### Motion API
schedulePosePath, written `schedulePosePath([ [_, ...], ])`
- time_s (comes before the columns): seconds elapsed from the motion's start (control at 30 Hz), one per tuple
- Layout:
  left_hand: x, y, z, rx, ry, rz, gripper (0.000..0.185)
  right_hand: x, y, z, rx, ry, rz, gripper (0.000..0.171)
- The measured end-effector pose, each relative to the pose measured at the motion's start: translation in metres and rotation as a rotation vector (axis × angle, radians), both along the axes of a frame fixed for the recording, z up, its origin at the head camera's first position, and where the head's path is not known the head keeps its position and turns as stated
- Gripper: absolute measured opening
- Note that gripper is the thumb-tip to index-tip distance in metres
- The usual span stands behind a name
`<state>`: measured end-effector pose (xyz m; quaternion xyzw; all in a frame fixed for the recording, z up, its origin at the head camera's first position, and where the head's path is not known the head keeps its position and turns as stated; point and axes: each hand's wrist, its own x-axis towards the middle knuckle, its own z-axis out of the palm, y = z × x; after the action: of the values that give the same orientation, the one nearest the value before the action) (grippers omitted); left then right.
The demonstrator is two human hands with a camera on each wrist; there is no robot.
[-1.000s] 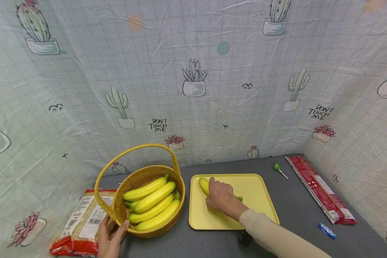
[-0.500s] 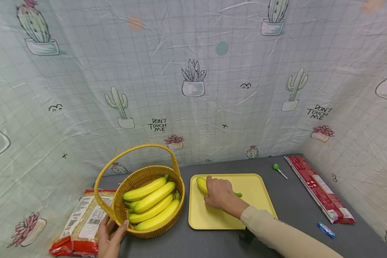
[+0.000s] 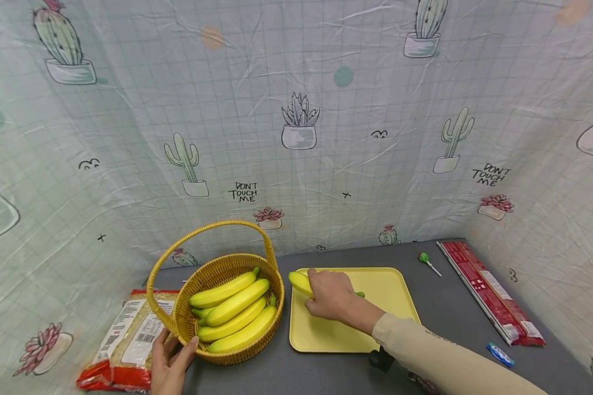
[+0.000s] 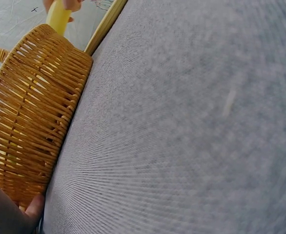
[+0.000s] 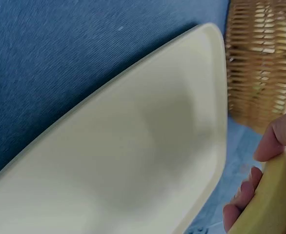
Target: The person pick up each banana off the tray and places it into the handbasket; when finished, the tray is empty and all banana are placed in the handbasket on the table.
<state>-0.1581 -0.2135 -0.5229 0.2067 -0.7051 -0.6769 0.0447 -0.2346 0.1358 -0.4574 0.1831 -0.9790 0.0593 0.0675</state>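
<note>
In the head view, my right hand (image 3: 331,296) grips a yellow banana (image 3: 300,282) over the left part of a yellow tray (image 3: 375,334). One end of the banana points toward the basket, and its green stem shows beyond my hand. The right wrist view has thumb and fingers round this banana (image 5: 272,200), above the tray's level. To the left stands a woven basket (image 3: 254,351) with a tall handle, holding several bananas (image 3: 237,303). My left hand (image 3: 170,362) holds the basket's near left side, the thumb at its rim; its other fingers are partly hidden.
A red and clear packet of grain (image 3: 133,340) lies left of the basket. On the right are a long red package (image 3: 489,291), a green lollipop (image 3: 425,259) and a small blue-white packet (image 3: 500,354). A cactus-print curtain (image 3: 296,164) encloses the grey table.
My right hand has moved left with the banana and raised it off the tray; its end now reaches the tray's left edge. The left hand and basket have stayed in place.
</note>
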Motion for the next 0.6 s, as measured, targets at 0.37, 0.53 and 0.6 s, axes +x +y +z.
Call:
schedulePosePath([
  [0.37, 0.000, 0.001, 0.001, -0.001, 0.002, 0.017, 0.105, 0.010, -0.018, 0.031, -0.033, 0.006, 0.171, 0.024],
  [0.53, 0.000, 0.001, 0.002, -0.010, 0.003, 0.024, 0.104, 0.013, -0.033, 0.047, 0.011, -0.008, 0.230, 0.025],
  [0.6, 0.000, 0.002, 0.002, -0.016, -0.001, 0.029, 0.104, 0.014, -0.039, 0.052, 0.031, -0.022, 0.250, 0.025],
])
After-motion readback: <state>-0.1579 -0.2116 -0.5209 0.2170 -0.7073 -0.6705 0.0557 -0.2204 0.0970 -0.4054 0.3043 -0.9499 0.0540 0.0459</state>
